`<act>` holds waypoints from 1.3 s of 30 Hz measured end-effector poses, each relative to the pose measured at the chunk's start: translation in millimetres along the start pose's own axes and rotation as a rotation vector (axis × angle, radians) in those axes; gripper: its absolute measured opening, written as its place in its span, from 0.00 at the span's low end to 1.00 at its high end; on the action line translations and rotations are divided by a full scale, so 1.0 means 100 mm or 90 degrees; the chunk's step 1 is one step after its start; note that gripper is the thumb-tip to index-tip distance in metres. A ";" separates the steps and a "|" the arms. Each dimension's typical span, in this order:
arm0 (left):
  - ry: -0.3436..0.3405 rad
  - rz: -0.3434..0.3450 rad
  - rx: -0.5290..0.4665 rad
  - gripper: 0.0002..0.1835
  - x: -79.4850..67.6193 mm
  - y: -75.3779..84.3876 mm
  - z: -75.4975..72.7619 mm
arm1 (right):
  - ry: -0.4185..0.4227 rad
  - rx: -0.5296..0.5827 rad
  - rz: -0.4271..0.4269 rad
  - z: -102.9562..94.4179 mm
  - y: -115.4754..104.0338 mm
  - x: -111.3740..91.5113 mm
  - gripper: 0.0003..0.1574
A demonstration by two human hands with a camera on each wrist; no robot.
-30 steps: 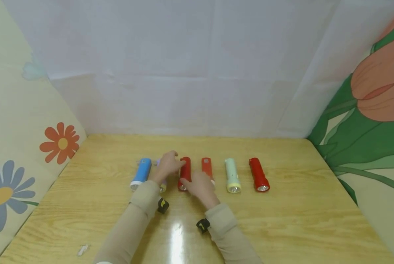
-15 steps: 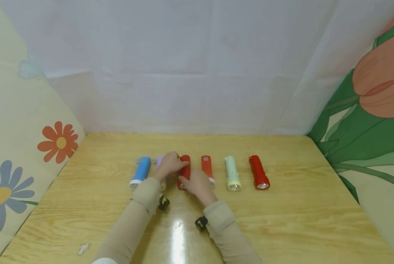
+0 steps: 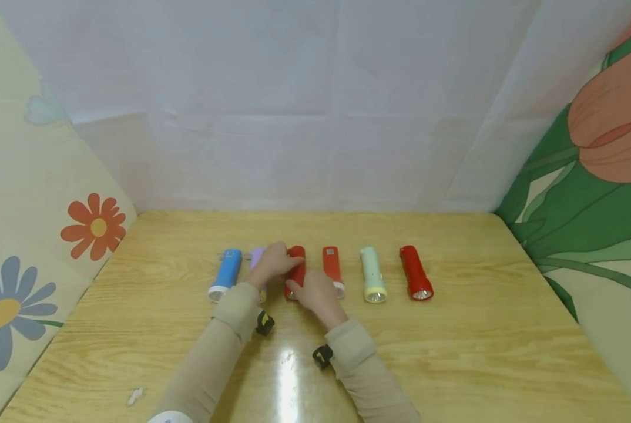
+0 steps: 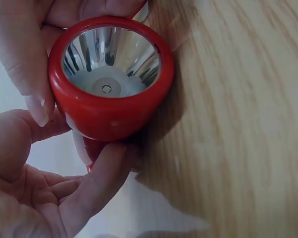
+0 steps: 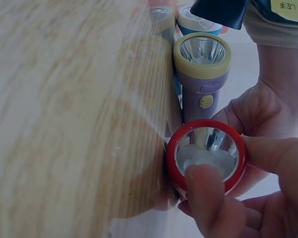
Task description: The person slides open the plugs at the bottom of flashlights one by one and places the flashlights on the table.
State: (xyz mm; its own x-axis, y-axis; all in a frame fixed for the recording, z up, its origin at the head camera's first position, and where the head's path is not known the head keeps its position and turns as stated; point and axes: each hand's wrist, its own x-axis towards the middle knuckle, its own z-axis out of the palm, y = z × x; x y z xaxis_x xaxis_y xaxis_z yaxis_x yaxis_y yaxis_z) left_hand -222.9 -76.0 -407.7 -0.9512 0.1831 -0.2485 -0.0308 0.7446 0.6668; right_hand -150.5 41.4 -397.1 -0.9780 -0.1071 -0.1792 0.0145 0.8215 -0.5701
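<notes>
A red flashlight [image 3: 296,275] lies on the table, third from the left in a row, its reflector towards me. My left hand [image 3: 271,262] grips its far part, with the thumb across the body. At the near end my right hand [image 3: 318,295] holds the lens end; in the right wrist view a fingertip lies over the lens of this flashlight [image 4: 107,106]. A lilac flashlight [image 3: 258,255] with a yellow rim is partly hidden behind my left hand. Just right of my right hand lies a red flashlight with a white rim [image 3: 332,265].
A blue flashlight [image 3: 227,271] ends the row on the left. To the right lie a mint flashlight [image 3: 371,271] and another red flashlight [image 3: 415,271]. The wooden table [image 3: 479,352] meets a white cloth [image 3: 315,147] at the back. A small white scrap-like mark [image 3: 134,396] shows at front left.
The whole head view has shifted slightly, so the row sits a little higher in it. Both hands stay on the same red flashlight, with hardly any movement.
</notes>
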 end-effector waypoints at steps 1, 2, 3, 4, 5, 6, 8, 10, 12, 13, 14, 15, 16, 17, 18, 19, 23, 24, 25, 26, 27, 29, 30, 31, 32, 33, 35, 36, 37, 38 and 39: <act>0.002 0.000 0.000 0.16 0.00 0.00 0.00 | -0.001 -0.002 0.000 0.00 0.00 0.00 0.24; 0.002 -0.001 0.000 0.15 0.00 0.00 0.00 | 0.000 -0.003 -0.002 0.00 0.00 0.00 0.24; 0.004 -0.001 0.002 0.15 0.00 -0.01 0.00 | -0.001 -0.004 -0.003 0.00 0.00 0.00 0.24; 0.006 0.000 0.002 0.15 0.00 -0.01 0.00 | -0.001 -0.003 -0.003 -0.01 0.00 0.00 0.24; 0.006 0.000 0.001 0.15 0.00 -0.01 0.00 | 0.000 -0.002 -0.004 -0.01 0.00 0.00 0.24; 0.007 0.000 -0.001 0.15 0.00 -0.01 0.01 | -0.001 0.002 -0.003 -0.01 0.01 0.00 0.24; 0.009 -0.001 -0.003 0.15 0.00 -0.01 0.01 | -0.002 0.006 -0.002 -0.01 0.01 -0.01 0.24; 0.010 -0.003 -0.006 0.15 -0.01 0.00 0.01 | -0.005 0.009 -0.001 0.00 0.01 -0.01 0.24; 0.013 -0.005 -0.012 0.15 -0.01 0.00 0.01 | -0.004 0.011 -0.001 0.00 0.01 0.00 0.23; 0.014 -0.006 -0.017 0.15 -0.02 0.00 0.01 | -0.004 0.011 -0.003 0.00 0.01 0.00 0.23; 0.017 -0.007 -0.022 0.14 -0.03 0.00 0.01 | -0.004 0.012 -0.003 0.01 0.01 -0.01 0.23; 0.020 -0.006 -0.026 0.14 -0.03 0.00 0.00 | -0.002 0.011 -0.004 0.01 0.01 -0.01 0.23; 0.023 -0.005 -0.030 0.14 -0.04 0.01 0.00 | 0.000 0.011 -0.006 0.01 0.01 -0.01 0.23; 0.028 -0.004 -0.032 0.14 -0.04 0.01 0.00 | 0.001 0.010 -0.008 0.01 0.01 0.00 0.23; 0.031 -0.003 -0.033 0.14 -0.04 0.01 -0.01 | 0.001 0.009 -0.009 0.01 0.01 0.00 0.23; 0.035 0.000 -0.035 0.15 -0.05 0.01 -0.01 | 0.002 0.012 -0.011 0.01 0.01 0.00 0.23; 0.045 0.009 -0.028 0.17 -0.06 0.01 -0.02 | 0.005 0.016 -0.024 0.01 0.01 0.01 0.22; 0.046 0.010 -0.028 0.18 -0.07 0.01 -0.03 | 0.005 0.016 -0.028 0.01 0.00 0.01 0.22; 0.047 0.011 -0.026 0.19 -0.07 0.01 -0.03 | 0.007 0.016 -0.034 0.01 0.00 0.01 0.21; 0.046 0.009 -0.025 0.20 -0.08 0.01 -0.04 | 0.008 0.014 -0.037 0.01 0.00 0.01 0.21; 0.048 0.010 -0.023 0.22 -0.08 0.01 -0.04 | 0.008 0.014 -0.040 0.00 0.00 0.00 0.21; 0.051 0.010 -0.018 0.24 -0.09 0.01 -0.04 | 0.009 0.012 -0.043 0.00 0.00 0.00 0.21; 0.053 0.012 -0.015 0.25 -0.09 0.00 -0.04 | 0.010 0.009 -0.044 0.00 -0.01 0.00 0.21; 0.056 0.015 -0.011 0.25 -0.09 0.00 -0.03 | 0.012 0.006 -0.046 0.00 -0.01 0.00 0.21; 0.059 0.017 -0.009 0.25 -0.09 0.00 -0.03 | 0.012 0.006 -0.045 0.00 -0.01 0.00 0.21; 0.064 0.021 -0.004 0.26 -0.09 0.00 -0.03 | 0.013 0.004 -0.047 0.00 -0.01 0.00 0.21; 0.072 0.029 0.002 0.27 -0.10 0.00 -0.03 | 0.015 0.000 -0.052 0.00 -0.01 0.00 0.21; 0.075 0.031 0.002 0.27 -0.10 0.00 -0.03 | 0.016 -0.001 -0.055 0.00 -0.01 0.00 0.21; 0.078 0.033 0.004 0.28 -0.10 0.01 -0.03 | 0.017 0.000 -0.056 0.00 -0.01 0.00 0.21; 0.080 0.034 0.004 0.28 -0.11 0.01 -0.03 | 0.017 0.003 -0.057 0.00 -0.01 0.00 0.20; 0.081 0.034 0.004 0.28 -0.11 0.01 -0.03 | 0.016 0.005 -0.058 0.00 0.00 0.00 0.20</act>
State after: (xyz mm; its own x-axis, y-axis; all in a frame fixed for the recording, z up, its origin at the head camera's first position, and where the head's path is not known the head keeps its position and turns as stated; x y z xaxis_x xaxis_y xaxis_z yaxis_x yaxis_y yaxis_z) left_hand -213.2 -78.8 -402.0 -0.9825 0.1410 -0.1213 0.0234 0.7403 0.6719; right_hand -150.4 40.8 -397.2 -0.9802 -0.1669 -0.1061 -0.0732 0.8044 -0.5896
